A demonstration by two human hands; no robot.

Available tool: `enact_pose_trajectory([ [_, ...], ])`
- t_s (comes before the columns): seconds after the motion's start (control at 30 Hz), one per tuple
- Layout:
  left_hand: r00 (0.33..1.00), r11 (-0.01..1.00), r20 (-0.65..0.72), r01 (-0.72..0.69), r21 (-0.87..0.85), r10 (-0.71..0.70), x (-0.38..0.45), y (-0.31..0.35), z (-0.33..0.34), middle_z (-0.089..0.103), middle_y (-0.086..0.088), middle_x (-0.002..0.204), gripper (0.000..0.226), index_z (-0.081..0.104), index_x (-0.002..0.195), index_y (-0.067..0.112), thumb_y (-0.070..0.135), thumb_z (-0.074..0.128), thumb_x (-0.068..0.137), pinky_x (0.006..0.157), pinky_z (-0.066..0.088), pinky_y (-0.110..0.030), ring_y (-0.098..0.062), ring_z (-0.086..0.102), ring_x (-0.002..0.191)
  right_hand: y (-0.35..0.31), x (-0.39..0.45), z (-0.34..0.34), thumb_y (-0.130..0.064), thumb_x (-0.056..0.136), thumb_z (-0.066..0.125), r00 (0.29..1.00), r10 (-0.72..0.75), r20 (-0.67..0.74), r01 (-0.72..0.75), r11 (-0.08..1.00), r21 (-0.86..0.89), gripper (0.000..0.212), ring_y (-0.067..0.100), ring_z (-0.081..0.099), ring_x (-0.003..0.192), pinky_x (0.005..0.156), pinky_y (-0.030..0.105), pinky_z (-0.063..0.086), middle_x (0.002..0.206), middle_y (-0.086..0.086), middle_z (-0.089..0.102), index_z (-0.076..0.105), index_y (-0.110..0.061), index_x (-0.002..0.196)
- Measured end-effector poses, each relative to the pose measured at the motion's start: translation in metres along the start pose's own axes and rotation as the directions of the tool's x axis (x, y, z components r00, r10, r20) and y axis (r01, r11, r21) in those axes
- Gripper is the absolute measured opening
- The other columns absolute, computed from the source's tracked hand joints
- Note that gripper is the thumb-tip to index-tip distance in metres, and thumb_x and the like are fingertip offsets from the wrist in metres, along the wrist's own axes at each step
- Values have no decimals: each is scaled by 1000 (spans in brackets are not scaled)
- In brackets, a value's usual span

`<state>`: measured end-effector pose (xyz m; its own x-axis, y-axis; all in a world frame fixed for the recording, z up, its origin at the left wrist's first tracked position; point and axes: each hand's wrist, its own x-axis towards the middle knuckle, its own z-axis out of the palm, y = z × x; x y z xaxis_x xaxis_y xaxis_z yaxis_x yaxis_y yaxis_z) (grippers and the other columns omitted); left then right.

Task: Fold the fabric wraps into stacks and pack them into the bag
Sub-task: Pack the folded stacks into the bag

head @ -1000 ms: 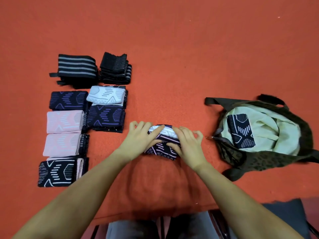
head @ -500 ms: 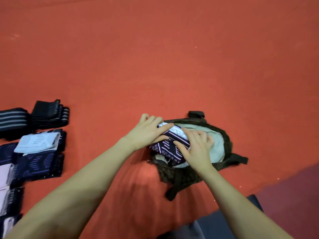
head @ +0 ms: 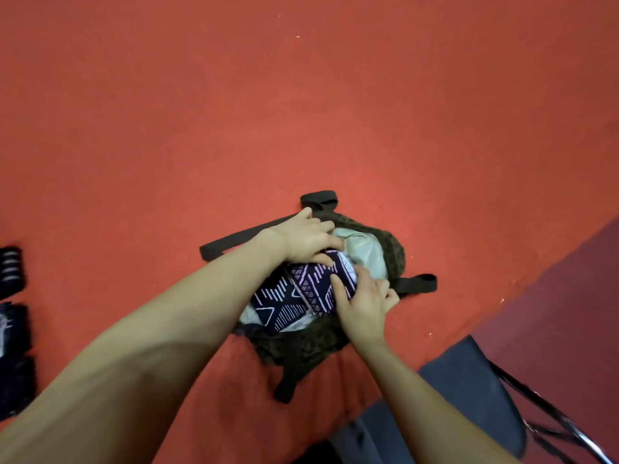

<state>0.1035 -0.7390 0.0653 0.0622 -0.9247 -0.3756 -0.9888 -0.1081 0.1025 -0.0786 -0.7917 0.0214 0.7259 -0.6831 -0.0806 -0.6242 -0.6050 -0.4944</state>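
Observation:
A dark patterned bag (head: 395, 252) with a pale lining lies open on the red cloth, its straps spread around it. Inside its mouth sits a folded stack of wraps (head: 315, 286), dark purple with pale line patterns. My left hand (head: 308, 237) grips the stack's far side, fingers curled over its top edge. My right hand (head: 365, 304) grips the near right side, thumb lying on the top. A second folded wrap (head: 278, 309), dark with white lines, lies in the bag just left of the stack.
Other folded wrap stacks (head: 11, 296) show at the far left edge, blurred. The red cloth (head: 301, 112) stretches wide behind the bag. A dark chair seat with a metal frame (head: 475, 396) stands at the lower right, beside a maroon floor.
Both hands carried the purple stack from the cloth in front of me rightward into the bag's mouth and lowered it inside. My view swung right, leaving the other stacks at the left edge.

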Motion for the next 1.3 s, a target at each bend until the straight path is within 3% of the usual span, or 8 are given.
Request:
enact_pose_trajectory([
  [0.27,996,986,41,83,-141,-78,-4,-8,26,48,1,121,44,52,130,30,54,42,94,89,21,-31,-19,49,109,3,3,20,-61,86,29,995,-30,95,34,998,-44,57,26,51,87,84,33,19,75,2,60,60,-13,87],
  [0.43,944,973,-238,228,-37,-230,-20,3,53,56,-14,126,57,55,131,19,50,55,83,88,41,-41,-32,54,110,-4,17,20,-53,85,36,988,-67,139,103,956,-275,51,32,55,80,78,40,24,83,9,65,62,-10,78],
  [0.53,826,869,-279,433,-240,-489,-28,25,72,51,-15,137,71,47,138,12,48,64,80,96,43,-44,-32,48,124,-11,28,20,-42,78,41,981,-146,132,177,945,-274,51,33,52,99,87,40,26,117,17,60,64,-4,102],
  [0.63,748,724,-182,502,-473,-638,-41,42,81,35,-9,151,70,32,147,11,52,36,91,109,26,-42,-26,31,140,-20,39,19,-36,81,34,941,-273,199,295,951,-95,63,22,37,130,102,34,17,143,8,45,47,-9,136],
  [0.77,785,703,-99,482,-523,-612,-53,41,88,3,9,157,65,9,152,20,48,6,94,118,2,-45,-11,2,146,-20,44,27,-48,91,19,911,-288,294,327,941,-90,66,14,10,145,112,29,-6,158,-5,17,19,-21,151],
  [0.87,808,750,-74,503,-430,-585,-45,31,87,0,9,159,58,2,153,24,44,17,100,114,-13,-41,-15,-8,147,-12,42,37,-50,93,13,910,-260,322,326,930,-170,67,16,0,146,111,28,-15,158,-6,1,5,-20,152],
  [1.03,800,738,6,557,-381,-601,-27,19,82,5,5,160,58,-4,152,31,45,22,101,115,-12,-45,-18,-4,147,-14,49,46,-52,89,4,925,-177,335,269,930,-251,70,15,-6,146,114,37,-10,160,-3,-4,-2,-21,152],
  [1.3,800,750,-93,506,-427,-593,-75,24,75,4,1,160,57,1,152,27,36,28,102,116,-8,-40,-19,0,147,-34,39,27,-47,89,18,938,-231,260,294,926,-238,69,25,28,138,108,41,11,154,3,29,27,-14,149],
])
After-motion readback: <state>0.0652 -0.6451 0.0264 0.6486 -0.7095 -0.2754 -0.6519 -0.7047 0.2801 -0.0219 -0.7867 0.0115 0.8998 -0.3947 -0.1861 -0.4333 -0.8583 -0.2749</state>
